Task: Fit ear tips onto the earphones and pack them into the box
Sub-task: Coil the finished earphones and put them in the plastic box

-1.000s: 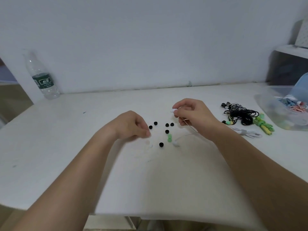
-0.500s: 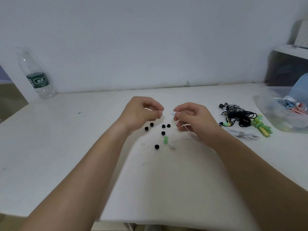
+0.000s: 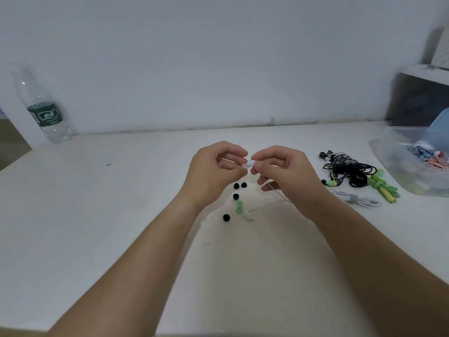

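Note:
My right hand (image 3: pixel 286 173) pinches a white earbud (image 3: pixel 251 163) above the table, its thin cable (image 3: pixel 274 190) trailing down to the second white earbud (image 3: pixel 248 217) on the surface. My left hand (image 3: pixel 213 173) pinches a small white ear tip (image 3: pixel 245 165) and holds it against the earbud's nozzle. Below the hands lie several black ear tips (image 3: pixel 235 197) and a green pair (image 3: pixel 239 207). A clear plastic box (image 3: pixel 388 164) stands at the right edge with coloured earphones inside.
A tangle of black earphones (image 3: pixel 349 171), a green bundled pair (image 3: pixel 381 188) and a white bundled pair (image 3: pixel 354 199) lie right of my hands. A water bottle (image 3: pixel 42 108) stands at the back left. A shelf unit (image 3: pixel 418 93) rises at the far right.
My left hand rose from the table with a white ear tip and moved right until it met the earbud in my right hand. The right hand barely moved.

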`<action>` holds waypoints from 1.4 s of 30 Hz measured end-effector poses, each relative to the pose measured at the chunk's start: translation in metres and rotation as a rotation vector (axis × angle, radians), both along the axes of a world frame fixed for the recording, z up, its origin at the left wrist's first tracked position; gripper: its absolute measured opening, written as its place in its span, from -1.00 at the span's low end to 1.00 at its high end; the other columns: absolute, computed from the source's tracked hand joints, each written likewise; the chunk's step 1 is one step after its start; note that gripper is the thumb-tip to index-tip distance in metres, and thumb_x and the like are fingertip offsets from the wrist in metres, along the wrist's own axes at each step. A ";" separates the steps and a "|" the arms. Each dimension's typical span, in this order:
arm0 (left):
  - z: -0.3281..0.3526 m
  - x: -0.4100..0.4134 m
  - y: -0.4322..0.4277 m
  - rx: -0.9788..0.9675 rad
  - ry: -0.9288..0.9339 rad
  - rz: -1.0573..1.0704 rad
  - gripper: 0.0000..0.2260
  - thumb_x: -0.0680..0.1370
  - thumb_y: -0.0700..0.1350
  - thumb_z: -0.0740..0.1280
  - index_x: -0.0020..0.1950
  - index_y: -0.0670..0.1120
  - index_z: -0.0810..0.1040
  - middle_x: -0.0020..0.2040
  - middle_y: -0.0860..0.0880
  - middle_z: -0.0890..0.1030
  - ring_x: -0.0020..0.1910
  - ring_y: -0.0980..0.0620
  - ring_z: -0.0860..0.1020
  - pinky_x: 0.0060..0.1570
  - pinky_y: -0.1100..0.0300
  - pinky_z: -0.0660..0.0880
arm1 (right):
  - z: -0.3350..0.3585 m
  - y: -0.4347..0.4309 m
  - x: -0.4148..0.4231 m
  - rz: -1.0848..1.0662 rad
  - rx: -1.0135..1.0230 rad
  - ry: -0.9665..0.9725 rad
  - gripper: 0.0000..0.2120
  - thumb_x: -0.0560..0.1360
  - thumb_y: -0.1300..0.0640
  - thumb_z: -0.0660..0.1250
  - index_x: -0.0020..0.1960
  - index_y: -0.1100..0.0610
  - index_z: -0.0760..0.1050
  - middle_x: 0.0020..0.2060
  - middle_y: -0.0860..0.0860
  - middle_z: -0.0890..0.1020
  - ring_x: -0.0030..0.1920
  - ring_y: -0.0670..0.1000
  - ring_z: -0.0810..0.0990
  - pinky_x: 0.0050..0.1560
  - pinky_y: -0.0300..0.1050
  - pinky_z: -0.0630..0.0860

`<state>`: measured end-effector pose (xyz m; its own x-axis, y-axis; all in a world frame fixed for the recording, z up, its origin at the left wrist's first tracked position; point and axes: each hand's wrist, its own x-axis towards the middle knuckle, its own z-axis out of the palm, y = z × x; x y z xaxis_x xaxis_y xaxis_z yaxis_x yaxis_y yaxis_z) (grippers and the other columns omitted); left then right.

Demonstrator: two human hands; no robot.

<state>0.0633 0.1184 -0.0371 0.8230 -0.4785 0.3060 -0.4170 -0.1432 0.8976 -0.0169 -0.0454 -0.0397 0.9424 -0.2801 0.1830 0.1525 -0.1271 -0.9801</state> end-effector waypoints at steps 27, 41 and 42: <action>0.003 -0.006 0.005 -0.045 0.097 -0.048 -0.79 0.49 -0.32 0.46 0.09 -0.11 0.63 -0.06 -0.06 0.73 -0.16 0.05 0.70 -0.28 0.41 0.45 | 0.000 -0.001 -0.002 -0.029 -0.053 0.052 -0.90 0.49 0.15 0.49 -0.01 0.13 0.66 -0.24 0.05 0.70 -0.28 -0.02 0.60 -0.20 -0.07 0.58; 0.001 -0.003 0.010 -0.123 0.300 -0.217 -0.78 0.50 -0.30 0.47 0.12 -0.12 0.62 0.00 -0.11 0.73 0.04 -0.14 0.70 0.12 0.04 0.61 | 0.005 -0.013 -0.007 0.170 -0.011 0.092 -0.89 0.55 0.21 0.40 0.01 0.06 0.69 -0.10 0.11 0.71 -0.18 -0.04 0.62 -0.10 -0.09 0.59; 0.001 -0.002 0.011 -0.125 0.304 -0.220 -0.78 0.50 -0.30 0.47 0.11 -0.12 0.62 0.00 -0.12 0.73 0.06 -0.16 0.69 0.16 0.01 0.59 | 0.005 -0.013 -0.006 0.175 -0.012 0.090 -0.88 0.55 0.22 0.40 0.00 0.06 0.69 -0.11 0.11 0.71 -0.18 -0.03 0.62 -0.11 -0.09 0.59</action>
<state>0.0609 0.1291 -0.0363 0.7672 -0.6278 0.1314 -0.1382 0.0382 0.9897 -0.0233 -0.0586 -0.0348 0.9892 -0.1090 0.0981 0.0850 -0.1181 -0.9893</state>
